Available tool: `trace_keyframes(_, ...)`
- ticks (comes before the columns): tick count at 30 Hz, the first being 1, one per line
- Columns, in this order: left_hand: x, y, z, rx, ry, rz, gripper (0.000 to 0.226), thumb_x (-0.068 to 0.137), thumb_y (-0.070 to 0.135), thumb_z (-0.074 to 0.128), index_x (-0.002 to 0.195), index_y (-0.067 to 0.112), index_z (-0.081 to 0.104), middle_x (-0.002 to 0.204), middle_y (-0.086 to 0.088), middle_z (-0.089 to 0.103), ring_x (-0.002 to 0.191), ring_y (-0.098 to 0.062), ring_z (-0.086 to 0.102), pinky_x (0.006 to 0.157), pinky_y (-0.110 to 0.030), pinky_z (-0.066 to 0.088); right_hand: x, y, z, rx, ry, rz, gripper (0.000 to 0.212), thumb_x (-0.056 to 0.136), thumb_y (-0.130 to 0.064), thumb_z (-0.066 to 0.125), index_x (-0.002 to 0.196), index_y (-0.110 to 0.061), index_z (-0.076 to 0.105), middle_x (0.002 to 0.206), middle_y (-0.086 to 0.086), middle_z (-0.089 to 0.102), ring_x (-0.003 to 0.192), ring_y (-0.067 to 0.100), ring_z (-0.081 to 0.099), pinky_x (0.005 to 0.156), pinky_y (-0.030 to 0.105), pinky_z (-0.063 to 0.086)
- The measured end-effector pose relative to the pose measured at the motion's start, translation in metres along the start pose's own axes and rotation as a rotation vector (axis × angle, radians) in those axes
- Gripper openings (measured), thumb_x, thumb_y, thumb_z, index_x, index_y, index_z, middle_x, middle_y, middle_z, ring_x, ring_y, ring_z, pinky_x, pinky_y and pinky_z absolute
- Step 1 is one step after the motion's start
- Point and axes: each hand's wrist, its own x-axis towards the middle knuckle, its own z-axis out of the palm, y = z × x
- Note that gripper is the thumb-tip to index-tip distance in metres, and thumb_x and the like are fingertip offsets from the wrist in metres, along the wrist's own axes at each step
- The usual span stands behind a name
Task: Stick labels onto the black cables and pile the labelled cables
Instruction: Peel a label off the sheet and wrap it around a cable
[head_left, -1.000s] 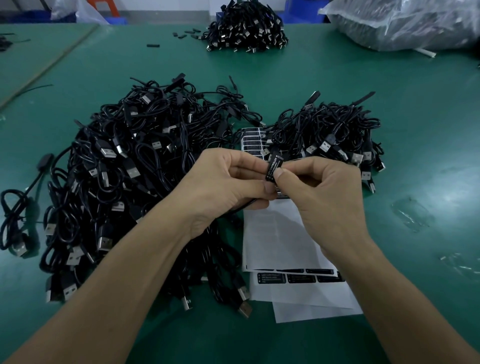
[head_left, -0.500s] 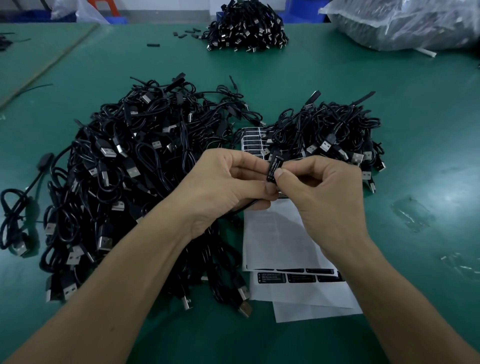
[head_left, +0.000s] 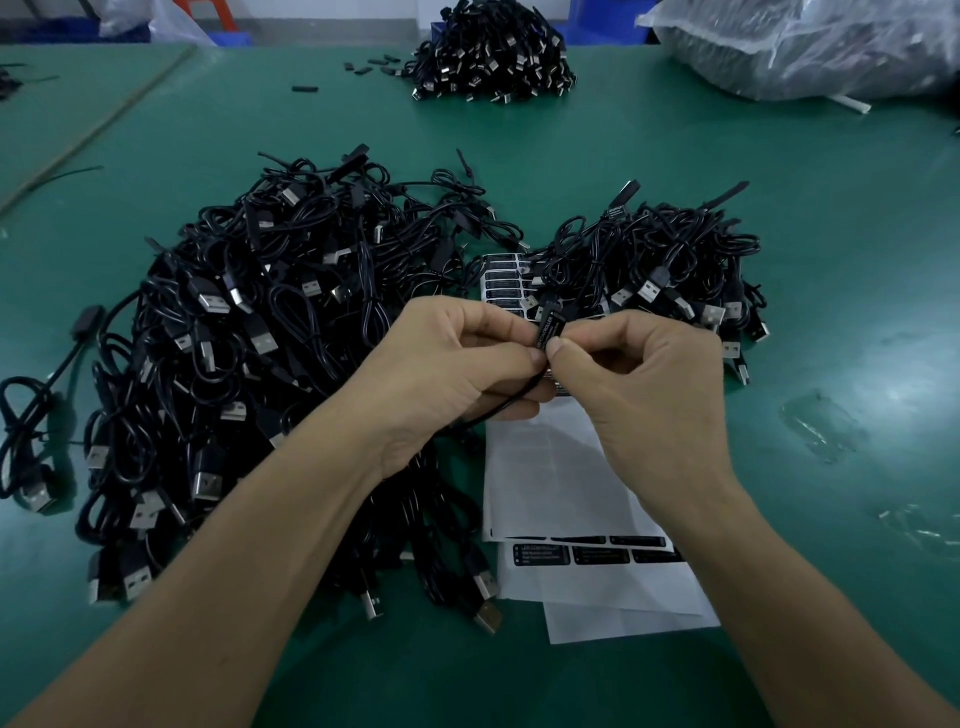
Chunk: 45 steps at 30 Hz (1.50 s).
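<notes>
My left hand (head_left: 457, 364) and my right hand (head_left: 649, 384) meet above the green table, both pinching one black cable's small controller block (head_left: 548, 332), which bears a black label with white print. The cable's cord (head_left: 498, 410) runs down under my left hand. A large heap of black USB cables (head_left: 249, 364) lies on the left. A smaller heap of cables (head_left: 660, 270) lies at the right, just beyond my right hand. White label sheets (head_left: 561, 488) with rows of black labels (head_left: 545, 555) lie under my hands.
The green table (head_left: 831, 260) stretches to the right, with shiny scraps of clear film (head_left: 821, 426) on it. At the back sit another pile of cables (head_left: 493, 52) and a clear plastic bag (head_left: 810, 47). Small black parts (head_left: 369, 67) are scattered at the back.
None of note: both hands keep pinching the labelled block in the same spot, with only slight finger shifts.
</notes>
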Motion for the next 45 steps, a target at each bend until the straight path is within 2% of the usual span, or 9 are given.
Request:
trace_keyframes(11, 0.0016, -0.0009, -0.0013, 0.027, -0.012, 0.010, 0.007, 0.086, -0.003, 0.072, 0.090, 0.003, 0.071, 0.079, -0.015, 0.076, 0.074, -0.023, 0.076, 0.065, -0.028, 0.062, 0.0006, 0.0013, -0.0010, -0.015, 0.012, 0.018, 0.021, 0.080, -0.012, 0.075, 0.068, -0.029, 0.071, 0.067, -0.013, 0.073, 0.064, 0.007, 0.070, 0.062, 0.020, 0.056)
trace_keyframes(18, 0.0017, -0.0045, 0.0025, 0.098, 0.025, 0.055, 0.019, 0.087, -0.005, 0.069, 0.077, 0.011, 0.071, 0.065, -0.007, 0.072, 0.063, -0.016, 0.073, 0.062, -0.025, 0.060, -0.0023, -0.0023, -0.0007, -0.022, 0.021, 0.032, 0.016, 0.077, -0.015, 0.076, 0.068, -0.027, 0.072, 0.068, -0.011, 0.073, 0.064, 0.011, 0.071, 0.064, 0.030, 0.061)
trace_keyframes(25, 0.0011, -0.0037, 0.0039, 0.085, 0.027, 0.065, 0.020, 0.086, -0.007, 0.069, 0.076, 0.010, 0.071, 0.063, -0.007, 0.072, 0.060, -0.016, 0.072, 0.061, -0.025, 0.059, -0.0033, -0.0048, -0.0017, -0.011, 0.025, 0.062, 0.015, 0.078, -0.012, 0.078, 0.070, -0.025, 0.073, 0.068, -0.009, 0.074, 0.066, 0.012, 0.072, 0.067, 0.039, 0.063)
trace_keyframes(28, 0.0008, -0.0031, 0.0031, 0.078, 0.029, 0.056, 0.030, 0.086, -0.007, 0.069, 0.067, 0.016, 0.074, 0.066, -0.010, 0.073, 0.063, -0.018, 0.073, 0.060, -0.024, 0.059, -0.0037, -0.0039, -0.0028, 0.031, 0.036, 0.088, 0.017, 0.077, -0.010, 0.080, 0.077, -0.021, 0.067, 0.073, -0.008, 0.075, 0.069, 0.012, 0.073, 0.068, 0.036, 0.063)
trace_keyframes(32, 0.0010, -0.0035, 0.0021, 0.073, 0.028, 0.050, 0.029, 0.086, -0.006, 0.070, 0.067, 0.016, 0.074, 0.067, -0.012, 0.073, 0.064, -0.018, 0.074, 0.061, -0.025, 0.060, -0.0013, -0.0012, -0.0059, 0.121, 0.060, 0.131, 0.038, 0.074, -0.008, 0.085, 0.085, -0.016, 0.050, 0.078, -0.004, 0.076, 0.072, 0.014, 0.074, 0.067, 0.031, 0.061)
trace_keyframes(38, 0.0006, -0.0016, 0.0027, 0.082, -0.011, 0.068, 0.018, 0.085, -0.004, 0.071, 0.077, 0.011, 0.075, 0.064, -0.007, 0.072, 0.057, -0.012, 0.070, 0.067, -0.028, 0.061, 0.0024, -0.0018, -0.0050, 0.246, -0.026, 0.174, 0.036, 0.079, -0.009, 0.082, 0.106, -0.021, 0.061, 0.076, -0.004, 0.075, 0.070, 0.009, 0.072, 0.063, 0.018, 0.055)
trace_keyframes(40, -0.0002, -0.0009, 0.0029, 0.102, -0.019, 0.075, 0.012, 0.085, -0.003, 0.071, 0.083, 0.009, 0.074, 0.066, -0.008, 0.073, 0.055, -0.010, 0.068, 0.067, -0.028, 0.061, 0.0034, -0.0025, -0.0048, 0.248, -0.057, 0.159, 0.023, 0.080, -0.012, 0.081, 0.100, -0.019, 0.070, 0.073, -0.003, 0.074, 0.065, 0.005, 0.069, 0.060, 0.014, 0.051)
trace_keyframes(42, -0.0013, -0.0002, 0.0033, 0.130, -0.016, 0.085, 0.012, 0.085, -0.004, 0.071, 0.085, 0.008, 0.073, 0.068, -0.010, 0.073, 0.053, -0.010, 0.067, 0.060, -0.023, 0.058, 0.0034, -0.0019, -0.0048, 0.247, -0.078, 0.128, 0.008, 0.083, -0.013, 0.079, 0.088, -0.016, 0.074, 0.068, -0.004, 0.072, 0.059, 0.002, 0.063, 0.056, 0.013, 0.048)
trace_keyframes(45, -0.0023, 0.0006, 0.0033, 0.182, -0.001, 0.096, 0.010, 0.084, -0.005, 0.070, 0.084, 0.005, 0.069, 0.069, -0.014, 0.073, 0.056, -0.014, 0.069, 0.048, -0.014, 0.049, 0.0029, -0.0007, -0.0047, 0.207, -0.087, 0.089, 0.007, 0.088, -0.013, 0.074, 0.082, -0.016, 0.075, 0.063, -0.009, 0.068, 0.055, 0.000, 0.057, 0.055, 0.013, 0.045)
